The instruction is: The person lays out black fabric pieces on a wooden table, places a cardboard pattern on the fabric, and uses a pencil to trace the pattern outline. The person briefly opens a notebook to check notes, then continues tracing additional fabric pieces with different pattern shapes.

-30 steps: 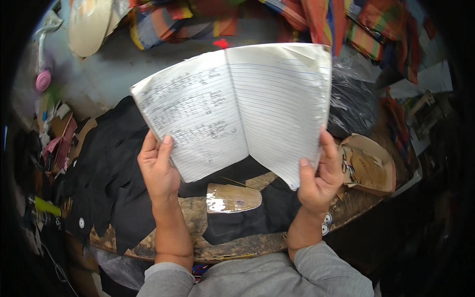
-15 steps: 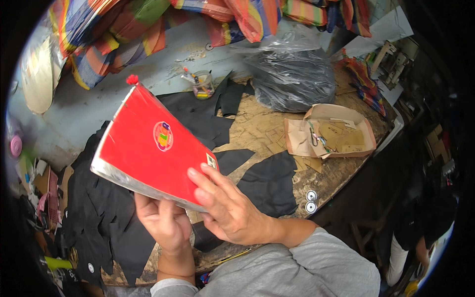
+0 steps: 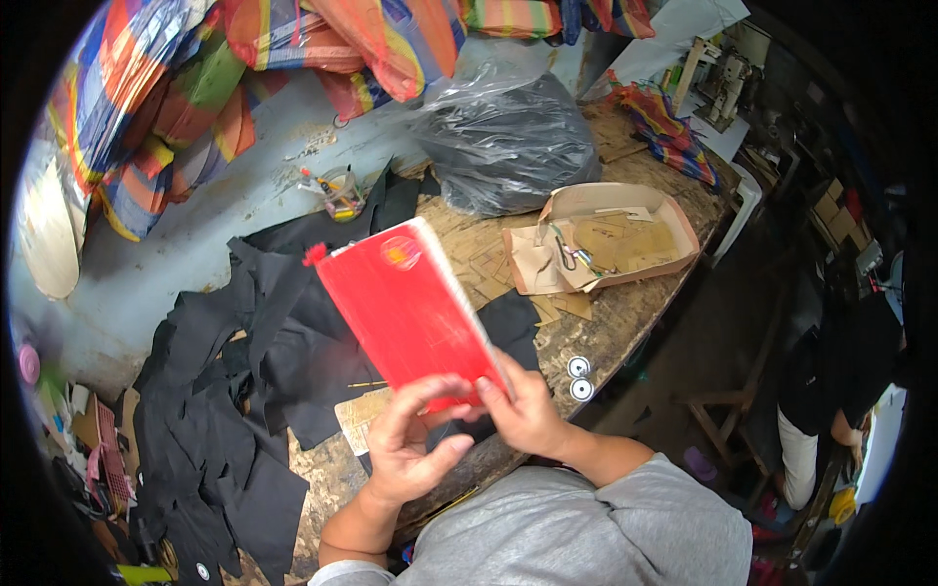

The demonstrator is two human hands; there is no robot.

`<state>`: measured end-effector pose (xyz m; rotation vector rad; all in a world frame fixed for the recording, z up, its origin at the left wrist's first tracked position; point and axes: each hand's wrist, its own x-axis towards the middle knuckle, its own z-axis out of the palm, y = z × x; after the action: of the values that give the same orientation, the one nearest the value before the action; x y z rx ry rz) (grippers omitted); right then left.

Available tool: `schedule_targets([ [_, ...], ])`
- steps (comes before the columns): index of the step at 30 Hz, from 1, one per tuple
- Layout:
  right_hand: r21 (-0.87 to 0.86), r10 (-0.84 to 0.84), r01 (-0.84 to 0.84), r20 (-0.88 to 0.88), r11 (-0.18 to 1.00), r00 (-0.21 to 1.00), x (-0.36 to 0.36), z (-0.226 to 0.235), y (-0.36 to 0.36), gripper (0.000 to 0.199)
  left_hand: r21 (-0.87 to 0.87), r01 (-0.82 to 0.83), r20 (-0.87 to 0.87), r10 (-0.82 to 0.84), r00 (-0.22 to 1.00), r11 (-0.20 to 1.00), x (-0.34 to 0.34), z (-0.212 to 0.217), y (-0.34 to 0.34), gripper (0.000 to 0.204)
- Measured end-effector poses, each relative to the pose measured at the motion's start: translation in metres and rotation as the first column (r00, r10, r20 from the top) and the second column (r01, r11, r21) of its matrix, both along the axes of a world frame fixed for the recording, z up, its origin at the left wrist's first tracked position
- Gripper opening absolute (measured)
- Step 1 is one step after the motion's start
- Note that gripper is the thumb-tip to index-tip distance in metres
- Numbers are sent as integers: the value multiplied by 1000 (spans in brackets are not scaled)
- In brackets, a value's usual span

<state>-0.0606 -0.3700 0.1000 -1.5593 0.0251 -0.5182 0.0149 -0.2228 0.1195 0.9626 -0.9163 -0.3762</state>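
Observation:
A red-covered notebook [image 3: 415, 317] with a red tassel at its far left corner is held tilted above the worktable. My right hand [image 3: 532, 418] grips its near right corner, with the thumb on the cover. My left hand [image 3: 405, 454] is beside the near edge, its fingers stretched out and the thumb apart; whether its fingertips touch the cover is unclear. Below the notebook, a tan card [image 3: 358, 418] lies by my left hand, and a thin yellow stick [image 3: 367, 384] shows just beyond it. Flat black material pieces [image 3: 220, 420] spread over the left side of the table.
A clear cup of pens [image 3: 344, 203] stands beyond the notebook. Farther right are a black plastic bag [image 3: 513, 146] and an open cardboard box [image 3: 679, 234]. Two round white discs [image 3: 580, 379] lie near the table edge. A person [image 3: 816, 386] is at the right. Striped bags [image 3: 381, 39] line the back.
The notebook has turned clockwise and moved lower and to the right. My left hand has let go of its underside and opened. My right hand has shifted to the near right corner.

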Motion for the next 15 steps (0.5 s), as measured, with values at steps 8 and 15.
schedule_targets([
  [8,503,-582,425,208,752,786,-50,7,-98,33,309,-236,449,78,890,921,1,-22,-25,25],
  [15,550,-921,739,237,389,309,-110,18,-190,42,562,-271,647,-211,733,782,-6,-76,-53,62],
])
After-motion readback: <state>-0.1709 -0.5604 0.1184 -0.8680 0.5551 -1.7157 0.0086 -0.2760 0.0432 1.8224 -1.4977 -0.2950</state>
